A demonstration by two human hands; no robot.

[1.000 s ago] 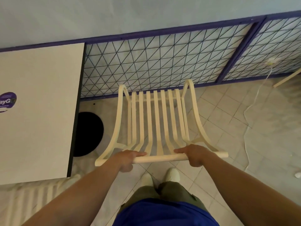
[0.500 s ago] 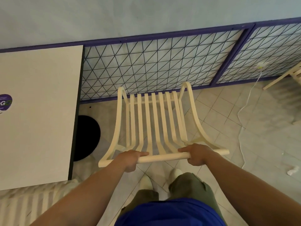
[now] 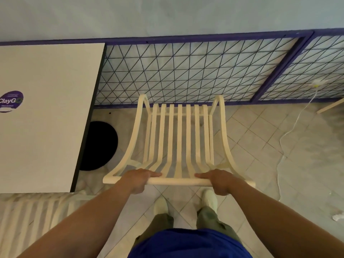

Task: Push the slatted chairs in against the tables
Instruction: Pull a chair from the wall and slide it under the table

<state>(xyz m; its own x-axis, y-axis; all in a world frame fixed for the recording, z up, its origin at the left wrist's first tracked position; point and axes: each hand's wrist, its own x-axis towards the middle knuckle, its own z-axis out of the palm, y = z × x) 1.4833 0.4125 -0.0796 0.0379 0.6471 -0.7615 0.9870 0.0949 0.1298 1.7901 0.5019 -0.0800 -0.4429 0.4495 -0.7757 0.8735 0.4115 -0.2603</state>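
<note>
A cream slatted chair [image 3: 178,138] stands in front of me on the tiled floor, facing the mesh railing. My left hand [image 3: 138,180] grips the left part of its top back rail. My right hand [image 3: 218,181] grips the right part of the same rail. The white table [image 3: 46,112] lies to the chair's left, with a gap between them. A second slatted chair [image 3: 35,218] shows at the bottom left, tucked against the table's near edge.
A purple-framed wire mesh railing [image 3: 186,75] runs along the wall just beyond the chair. The table's black round base [image 3: 100,146] sits on the floor. A white cable [image 3: 290,131] trails over the tiles at right. My feet [image 3: 186,203] stand behind the chair.
The chair has straightened and now faces the railing squarely, sitting a little further right of the table. Both hands keep their grip on the back rail.
</note>
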